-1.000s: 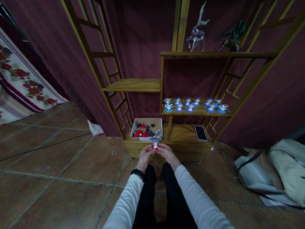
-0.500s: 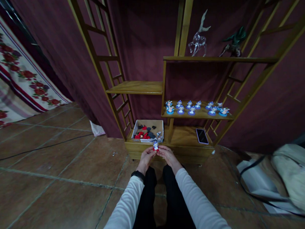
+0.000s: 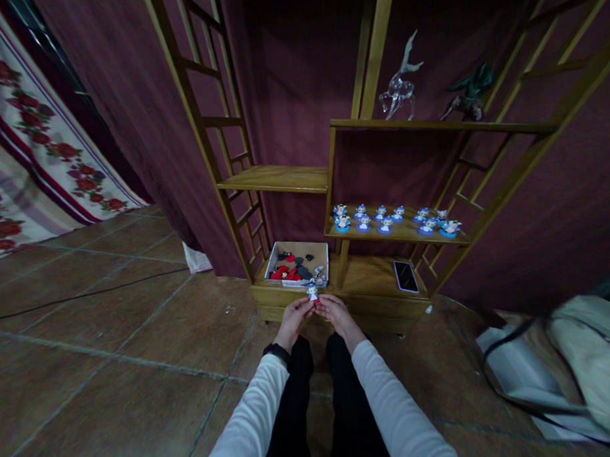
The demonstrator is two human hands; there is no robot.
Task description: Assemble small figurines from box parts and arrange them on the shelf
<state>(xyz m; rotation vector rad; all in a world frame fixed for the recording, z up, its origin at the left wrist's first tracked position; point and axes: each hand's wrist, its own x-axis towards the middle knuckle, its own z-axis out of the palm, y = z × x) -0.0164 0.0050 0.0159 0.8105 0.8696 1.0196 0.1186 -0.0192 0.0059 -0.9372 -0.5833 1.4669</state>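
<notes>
Between my two hands I hold a small figurine [image 3: 312,293], white and blue-purple with a red base, upright in front of the low shelf. The fingertips of my left hand [image 3: 294,317] are closed on its left side. My right hand [image 3: 338,314] grips the base from the right. Just beyond them is an open cardboard box [image 3: 272,259] with red and dark pieces inside and a light figurine [image 3: 319,274] at its front right corner. Several similar figurines [image 3: 385,225] on blue or purple bases stand on the shelf [image 3: 405,234] to the right.
A phone [image 3: 405,276] lies on the lower board at the right. Higher up stand a clear deer ornament [image 3: 399,92] and a dark green statue [image 3: 468,96]. A pale bag [image 3: 589,345] with a black strap rests on the floor at right. A cable [image 3: 87,293] crosses the tiles at left.
The camera view has shifted slightly, so the shelf appears a little lower. Both hands keep hold of the figurine in nearly the same place.
</notes>
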